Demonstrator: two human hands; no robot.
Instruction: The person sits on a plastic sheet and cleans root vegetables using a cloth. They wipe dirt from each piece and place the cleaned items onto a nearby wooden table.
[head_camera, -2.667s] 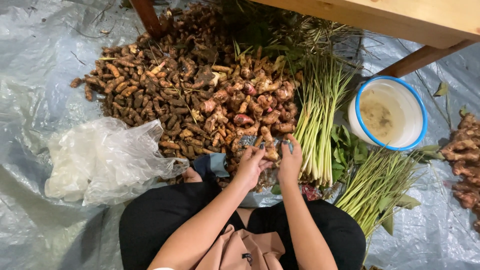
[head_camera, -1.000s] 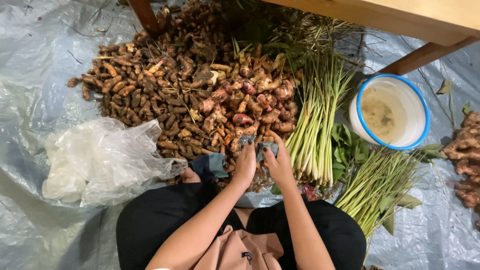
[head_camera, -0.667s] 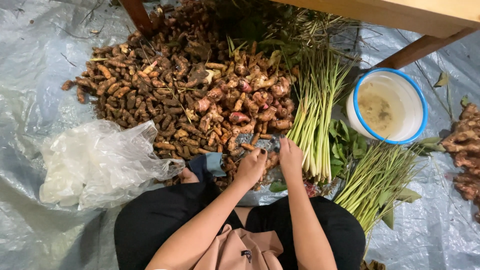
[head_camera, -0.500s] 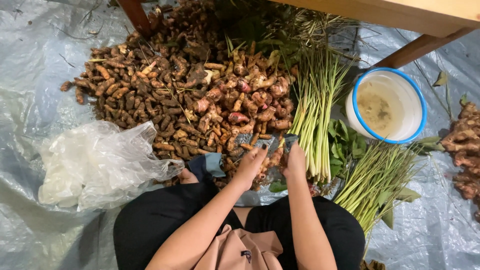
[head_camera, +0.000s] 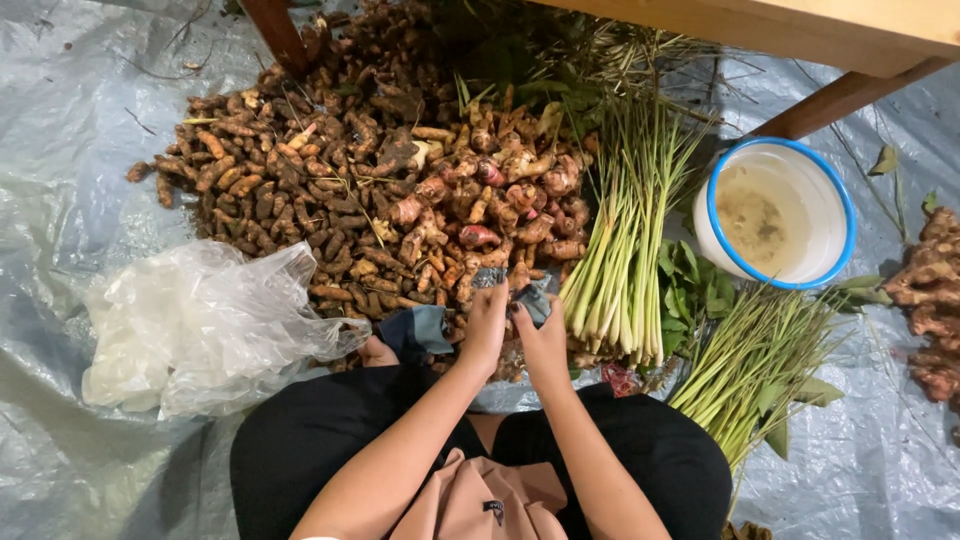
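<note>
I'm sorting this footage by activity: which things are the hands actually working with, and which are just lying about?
In hand:
left hand
right hand
grey-blue cloth
pile of brown and pinkish rhizomes

Lying about:
lemongrass bundle
white bucket with blue rim
clear plastic bags
grey tarp

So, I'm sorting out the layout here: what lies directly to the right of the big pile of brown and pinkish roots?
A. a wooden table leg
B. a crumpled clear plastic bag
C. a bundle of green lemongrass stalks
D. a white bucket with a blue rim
C: the lemongrass stalks lie right against the root pile, with the bucket further right and the plastic bag to the pile's lower left.
</note>
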